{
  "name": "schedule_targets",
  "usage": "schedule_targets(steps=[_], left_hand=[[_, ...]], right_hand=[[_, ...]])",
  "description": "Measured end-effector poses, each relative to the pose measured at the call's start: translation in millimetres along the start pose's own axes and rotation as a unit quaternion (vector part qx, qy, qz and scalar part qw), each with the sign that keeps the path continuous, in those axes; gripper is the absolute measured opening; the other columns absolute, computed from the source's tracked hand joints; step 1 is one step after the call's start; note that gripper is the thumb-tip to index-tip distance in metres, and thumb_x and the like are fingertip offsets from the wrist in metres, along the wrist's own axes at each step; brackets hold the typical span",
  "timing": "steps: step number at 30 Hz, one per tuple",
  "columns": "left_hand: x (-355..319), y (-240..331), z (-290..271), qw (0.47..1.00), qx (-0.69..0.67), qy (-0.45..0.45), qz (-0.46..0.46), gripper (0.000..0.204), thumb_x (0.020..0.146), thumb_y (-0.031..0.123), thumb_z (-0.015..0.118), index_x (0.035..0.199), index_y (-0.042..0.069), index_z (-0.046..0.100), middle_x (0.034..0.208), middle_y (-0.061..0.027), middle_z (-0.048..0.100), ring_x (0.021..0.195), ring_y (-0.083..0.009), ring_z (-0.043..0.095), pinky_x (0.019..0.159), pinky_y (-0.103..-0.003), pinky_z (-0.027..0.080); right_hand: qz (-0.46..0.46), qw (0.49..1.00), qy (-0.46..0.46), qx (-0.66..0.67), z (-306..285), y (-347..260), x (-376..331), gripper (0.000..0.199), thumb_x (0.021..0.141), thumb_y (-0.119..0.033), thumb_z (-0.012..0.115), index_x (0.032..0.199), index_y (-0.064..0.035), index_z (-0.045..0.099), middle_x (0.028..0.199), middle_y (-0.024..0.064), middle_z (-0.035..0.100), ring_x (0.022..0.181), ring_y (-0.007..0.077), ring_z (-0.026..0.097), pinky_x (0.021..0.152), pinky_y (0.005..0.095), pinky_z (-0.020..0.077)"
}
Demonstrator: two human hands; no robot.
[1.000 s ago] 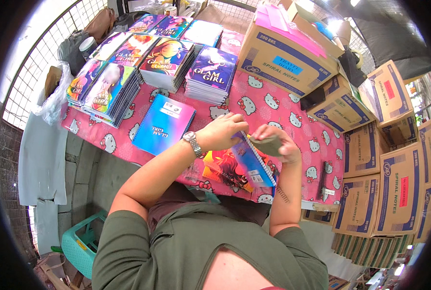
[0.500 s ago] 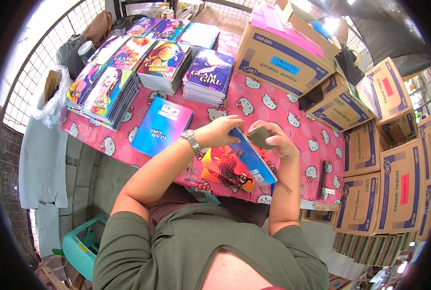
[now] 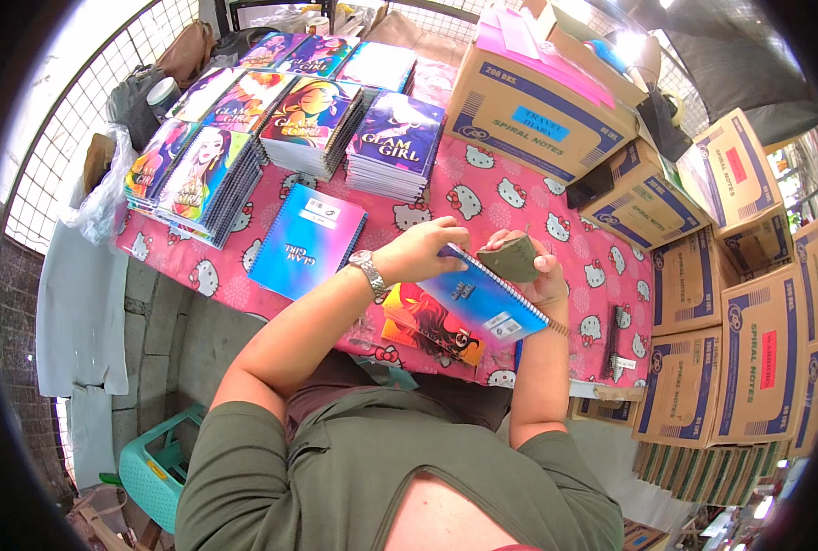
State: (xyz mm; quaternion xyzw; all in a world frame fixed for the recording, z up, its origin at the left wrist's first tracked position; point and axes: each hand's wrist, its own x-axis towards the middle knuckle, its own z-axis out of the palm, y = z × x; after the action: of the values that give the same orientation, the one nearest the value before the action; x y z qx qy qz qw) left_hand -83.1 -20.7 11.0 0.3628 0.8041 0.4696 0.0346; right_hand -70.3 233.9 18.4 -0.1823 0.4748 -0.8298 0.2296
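A blue spiral notebook is tilted above the table in front of me, its coil along the upper right edge. My left hand grips its upper left end. At the lower right corner, a loose tail of coil sticks out past the notebook. My right hand is closed on a flat olive-green piece, perhaps folded cloth, beside the coil. Orange and red printed covers lie under the notebook, partly hidden. A blue and pink spiral notebook rests flat to the left of my left hand.
Stacks of spiral notebooks cover the table's far left. A carton stands at the back, with more cartons piled along the right. Black coils lie near the right table edge. A teal stool is at lower left.
The notebook has turned to show more of its blue cover, and its lower end has shifted right. My right hand has moved slightly right and down with the olive-green piece.
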Motion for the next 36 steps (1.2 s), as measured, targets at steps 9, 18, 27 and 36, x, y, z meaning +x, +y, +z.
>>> schedule_targets(steps=[9, 18, 27, 36], left_hand=[[-1, -12, -5, 0.999, -0.025, -0.021, 0.042, 0.031, 0.079, 0.019, 0.083, 0.096, 0.002, 0.064, 0.09, -0.01, 0.063, 0.082, -0.0263, 0.063, 0.073, -0.038, 0.052], [-3, -11, -4, 0.999, -0.032, -0.005, -0.001, 0.039, 0.076, 0.023, 0.087, 0.096, 0.002, 0.061, 0.08, -0.0094, 0.061, 0.073, -0.0198, 0.061, 0.068, -0.034, 0.052], [-26, -3, 11, 0.985, -0.083, 0.147, -0.038, 0.022, 0.094, 0.016, 0.07, 0.109, 0.004, 0.058, 0.078, -0.0085, 0.057, 0.069, -0.0164, 0.059, 0.064, -0.034, 0.05], [-43, 20, 33, 0.959, 0.018, 0.28, -0.031, 0.014, 0.097, 0.014, 0.065, 0.101, 0.001, 0.063, 0.082, -0.0131, 0.059, 0.072, -0.0269, 0.06, 0.067, -0.035, 0.051]], right_hand=[[0.054, 0.989, -0.054, -0.126, 12, -2, 10, 0.059, 0.071, -0.04, 0.073, 0.114, 0.0003, 0.066, 0.113, 0.0085, 0.063, 0.107, 0.021, 0.063, 0.096, 0.0337, 0.0496], [0.097, 0.895, 0.08, -0.429, -9, 9, 17, 0.045, 0.076, -0.032, 0.078, 0.109, -0.0013, 0.07, 0.107, 0.0091, 0.065, 0.1, 0.0202, 0.063, 0.089, 0.032, 0.0484], [0.054, 0.613, 0.355, -0.704, -99, 80, -119, 0.085, 0.078, -0.039, 0.081, 0.147, -0.0063, 0.044, 0.144, 0.0244, 0.046, 0.132, 0.0478, 0.042, 0.11, 0.0552, 0.0356], [0.184, 0.473, 0.389, -0.769, 3, 153, -202, 0.073, 0.088, -0.024, 0.074, 0.149, -0.0025, 0.04, 0.15, 0.0257, 0.039, 0.135, 0.047, 0.039, 0.112, 0.0561, 0.032]])
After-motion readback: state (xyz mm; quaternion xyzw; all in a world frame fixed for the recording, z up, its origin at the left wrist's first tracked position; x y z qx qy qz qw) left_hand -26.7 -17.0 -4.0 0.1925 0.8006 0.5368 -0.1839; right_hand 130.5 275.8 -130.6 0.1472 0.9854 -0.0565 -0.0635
